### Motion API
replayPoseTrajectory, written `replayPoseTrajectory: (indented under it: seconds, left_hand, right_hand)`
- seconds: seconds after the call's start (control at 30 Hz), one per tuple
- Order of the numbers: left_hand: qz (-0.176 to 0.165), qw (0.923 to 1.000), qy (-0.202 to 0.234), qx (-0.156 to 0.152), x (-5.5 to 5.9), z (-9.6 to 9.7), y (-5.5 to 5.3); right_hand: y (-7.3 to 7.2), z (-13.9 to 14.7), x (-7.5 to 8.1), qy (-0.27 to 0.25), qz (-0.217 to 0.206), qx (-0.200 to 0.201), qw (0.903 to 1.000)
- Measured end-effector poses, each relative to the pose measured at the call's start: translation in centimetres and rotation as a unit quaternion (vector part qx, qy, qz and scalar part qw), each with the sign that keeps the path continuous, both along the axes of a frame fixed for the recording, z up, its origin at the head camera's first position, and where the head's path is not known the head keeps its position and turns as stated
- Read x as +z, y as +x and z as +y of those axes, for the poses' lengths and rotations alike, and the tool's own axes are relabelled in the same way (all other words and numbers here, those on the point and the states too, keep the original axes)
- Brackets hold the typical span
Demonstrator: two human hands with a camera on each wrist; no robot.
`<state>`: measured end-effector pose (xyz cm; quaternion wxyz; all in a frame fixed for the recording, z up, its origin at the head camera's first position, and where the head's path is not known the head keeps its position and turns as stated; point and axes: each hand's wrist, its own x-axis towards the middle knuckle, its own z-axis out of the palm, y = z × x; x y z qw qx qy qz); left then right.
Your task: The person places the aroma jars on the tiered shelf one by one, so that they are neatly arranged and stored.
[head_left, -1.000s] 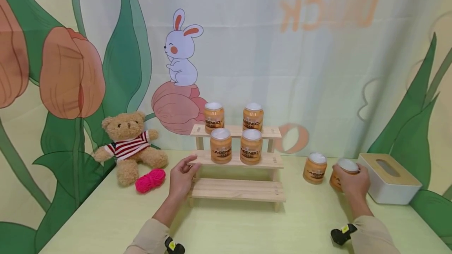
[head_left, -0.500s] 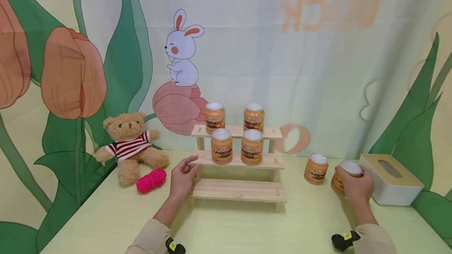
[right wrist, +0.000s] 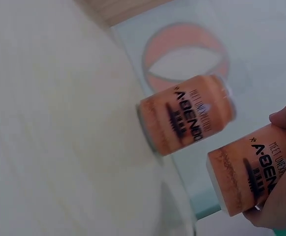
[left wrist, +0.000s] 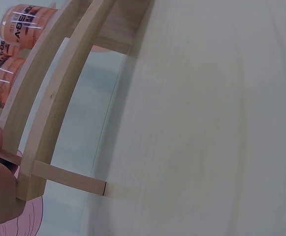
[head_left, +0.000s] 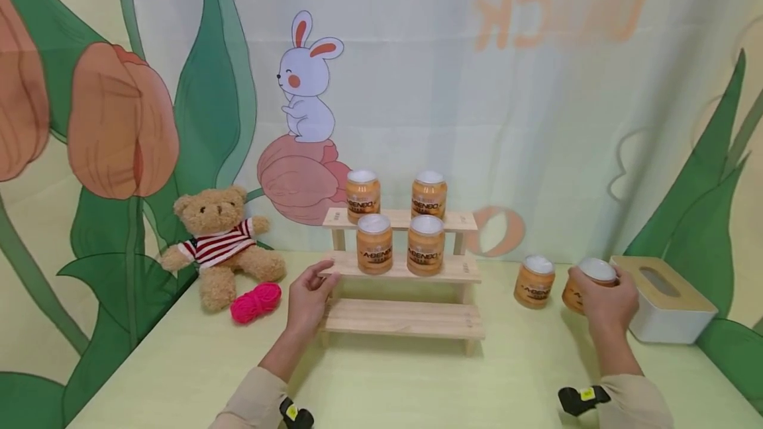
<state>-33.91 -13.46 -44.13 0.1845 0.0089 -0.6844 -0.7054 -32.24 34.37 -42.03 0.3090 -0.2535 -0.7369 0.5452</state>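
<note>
In the head view my left hand (head_left: pixel 306 302) grips the left end of the three-tier wooden display stand (head_left: pixel 405 318), with fingers and thumb at the middle shelf. On the right, my right hand (head_left: pixel 612 300) holds an orange jar (head_left: pixel 573 292) with a whitish top and dark lettering. The right wrist view shows the held jar (right wrist: pixel 248 172) tilted slightly, its base exposed. A matching jar (head_left: pixel 534 285) stands on the table just left of it. Two more jars sit on the middle shelf, including one jar (head_left: pixel 374 247) at left, and two on the top shelf.
A tissue box (head_left: pixel 667 310) with a wooden lid is close behind and right of my right hand. At the left, a teddy bear (head_left: pixel 223 243) in a striped shirt sits beside pink yarn (head_left: pixel 256 303). A printed curtain (head_left: pixel 447 104) hangs behind the table.
My right hand has shifted slightly right and up with the jar, widening the gap to the standing jar. The left hand stays on the stand.
</note>
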Motion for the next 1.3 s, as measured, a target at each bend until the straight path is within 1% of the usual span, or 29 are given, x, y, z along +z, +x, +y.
replayPoseTrajectory:
  seconds: [0.07, 0.17, 0.23, 0.3, 0.37, 0.47, 0.6, 0.7, 0.87, 1.03, 1.13, 1.3]
  left_hand:
    - [0.001, 1.0, 0.001, -0.002, 0.0, 0.0, 0.0]
    - [-0.001, 1.0, -0.002, -0.001, 0.0, -0.1, -0.1]
    - [-0.003, 1.0, -0.002, -0.001, 0.0, 0.0, -0.1]
    - [-0.005, 1.0, -0.001, 0.002, 0.0, 0.0, -0.1]
    - [-0.005, 1.0, 0.0, 0.003, 0.0, 0.1, 0.0]
    - [-0.001, 1.0, 0.001, 0.001, -0.1, 0.1, 0.0]
    - [0.0, 1.0, -0.001, -0.001, -0.1, 0.1, -0.1]
    - [-0.003, 1.0, 0.002, -0.002, 0.0, 0.1, -0.1]
    - [-0.011, 0.9999, 0.0, 0.002, 0.0, 0.1, -0.1]
    - [-0.009, 0.9999, -0.009, 0.004, 0.1, 0.1, -0.1]
    - [-0.01, 0.9999, -0.013, 0.006, 0.1, 0.1, -0.1]
    - [-0.01, 0.9998, -0.016, 0.004, 0.0, 0.0, -0.1]
  right_hand:
    - [0.3, -0.4, 0.9, 0.002, 0.007, 0.001, 1.0]
    - [0.7, -0.9, 2.2, 0.005, 0.015, 0.016, 0.9997]
    - [1.1, -1.3, 3.2, 0.011, 0.018, 0.034, 0.9992]
    - [1.5, -1.7, 4.1, 0.026, 0.012, 0.066, 0.9974]
    - [2.0, -2.3, 5.0, 0.052, 0.007, 0.099, 0.9937]
    - [2.9, -3.1, 6.2, 0.088, 0.008, 0.152, 0.9844]
    - [3.6, -4.1, 7.2, 0.112, 0.02, 0.202, 0.9727]
    - [4.0, -4.7, 7.7, 0.128, 0.014, 0.235, 0.9633]
    - [4.4, -5.9, 8.3, 0.135, -0.001, 0.295, 0.946]
    - [4.7, -7.6, 8.6, 0.112, 0.016, 0.35, 0.9299]
    - [4.9, -8.9, 8.6, 0.09, 0.028, 0.382, 0.9195]
    - [5.2, -11.4, 8.3, 0.075, 0.019, 0.41, 0.9086]
